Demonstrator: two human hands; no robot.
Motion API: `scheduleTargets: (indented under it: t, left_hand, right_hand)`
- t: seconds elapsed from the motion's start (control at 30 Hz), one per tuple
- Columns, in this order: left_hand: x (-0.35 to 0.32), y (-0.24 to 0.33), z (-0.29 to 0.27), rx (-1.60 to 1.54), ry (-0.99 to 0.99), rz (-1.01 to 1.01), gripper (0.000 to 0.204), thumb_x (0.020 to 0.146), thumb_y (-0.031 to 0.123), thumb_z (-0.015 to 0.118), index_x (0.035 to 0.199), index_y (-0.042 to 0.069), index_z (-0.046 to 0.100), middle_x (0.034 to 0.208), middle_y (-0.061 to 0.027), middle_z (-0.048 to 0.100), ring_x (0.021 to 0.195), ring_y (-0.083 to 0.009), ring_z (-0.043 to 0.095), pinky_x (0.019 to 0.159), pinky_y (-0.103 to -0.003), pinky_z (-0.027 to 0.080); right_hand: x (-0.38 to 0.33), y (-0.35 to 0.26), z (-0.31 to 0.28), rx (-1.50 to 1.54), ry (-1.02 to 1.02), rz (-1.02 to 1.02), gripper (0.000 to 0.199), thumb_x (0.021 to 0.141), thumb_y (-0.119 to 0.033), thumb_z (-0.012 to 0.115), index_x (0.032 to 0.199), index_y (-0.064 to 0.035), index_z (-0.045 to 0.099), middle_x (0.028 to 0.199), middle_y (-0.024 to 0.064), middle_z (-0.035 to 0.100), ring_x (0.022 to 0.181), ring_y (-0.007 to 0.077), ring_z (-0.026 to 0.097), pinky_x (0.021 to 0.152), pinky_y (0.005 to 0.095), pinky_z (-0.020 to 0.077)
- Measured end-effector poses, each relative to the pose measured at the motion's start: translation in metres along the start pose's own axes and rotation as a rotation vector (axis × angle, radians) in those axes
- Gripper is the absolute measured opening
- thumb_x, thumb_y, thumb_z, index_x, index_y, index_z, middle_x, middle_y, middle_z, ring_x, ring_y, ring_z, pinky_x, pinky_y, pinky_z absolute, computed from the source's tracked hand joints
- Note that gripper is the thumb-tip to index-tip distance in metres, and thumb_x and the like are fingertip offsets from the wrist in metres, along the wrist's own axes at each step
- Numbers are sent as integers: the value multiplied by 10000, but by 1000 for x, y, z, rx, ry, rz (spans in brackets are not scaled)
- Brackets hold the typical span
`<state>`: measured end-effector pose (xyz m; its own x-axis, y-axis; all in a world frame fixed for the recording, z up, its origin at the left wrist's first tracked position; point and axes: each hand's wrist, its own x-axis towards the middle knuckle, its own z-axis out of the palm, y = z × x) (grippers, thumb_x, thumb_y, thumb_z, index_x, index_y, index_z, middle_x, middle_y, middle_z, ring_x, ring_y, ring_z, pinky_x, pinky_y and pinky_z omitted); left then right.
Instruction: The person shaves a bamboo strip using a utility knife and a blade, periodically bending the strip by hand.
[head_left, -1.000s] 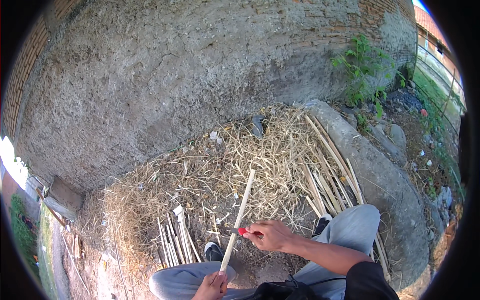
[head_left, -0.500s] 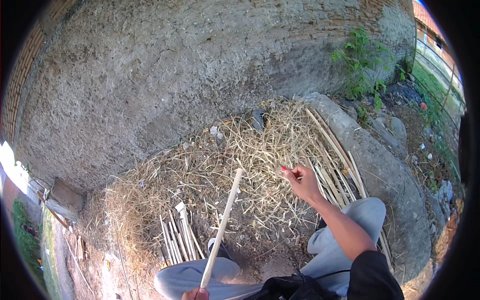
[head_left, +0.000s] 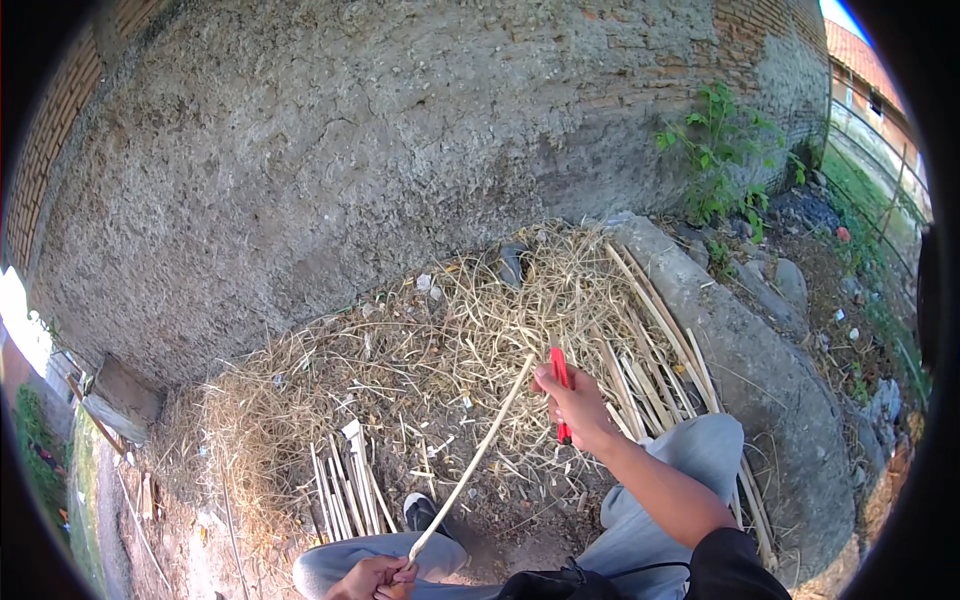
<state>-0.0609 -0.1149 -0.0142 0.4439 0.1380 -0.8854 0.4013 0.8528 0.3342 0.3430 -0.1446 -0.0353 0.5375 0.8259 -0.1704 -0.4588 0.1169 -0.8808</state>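
Since the earlier frame, right hand point(head_left: 575, 405) has drawn back from the straw toward the stick tip and now sits just beside it. Right hand is closed around a red-handled knife point(head_left: 560, 390), held roughly upright. Left hand point(head_left: 372, 578), at the lower edge, is closed around the near end of the pale stick point(head_left: 472, 462). Stick rises diagonally up and right over the straw pile point(head_left: 400, 370), its far tip near the right thumb. Cut slats point(head_left: 345, 495) lie bundled left of the stick, beside a dark shoe point(head_left: 422, 513). Long canes point(head_left: 660, 350) rest along the stone kerb point(head_left: 740, 340) at right.
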Motion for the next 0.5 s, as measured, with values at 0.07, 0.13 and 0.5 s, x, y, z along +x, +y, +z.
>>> scheduleTargets:
  t: [0.07,0.13,0.5]
  left_hand:
    - [6,0,-1,18,19,-38,369,1008,408,380,746,155,441,548,32,337,375,-63,206,321,-224,152]
    - [11,1,-1,-3,-46,-46,376,1007,411,374,748,150,447,551,32,335,374,-57,203,319,-224,149]
    - [6,10,9,93,-143,-16,364,996,393,353,744,145,444,555,31,335,374,-58,210,314,-230,159]
  right_hand:
    - [4,-1,0,55,-8,-2,203,954,-193,649,1060,-24,612,779,19,615,434,13,387,393,202,299]
    - [5,-4,-3,194,-24,1,167,943,-151,659,1043,-20,630,726,-14,590,431,12,357,403,201,277]
    - [1,-25,-5,165,-50,-9,155,923,-107,673,1030,-3,630,625,-63,495,437,7,354,403,203,270]
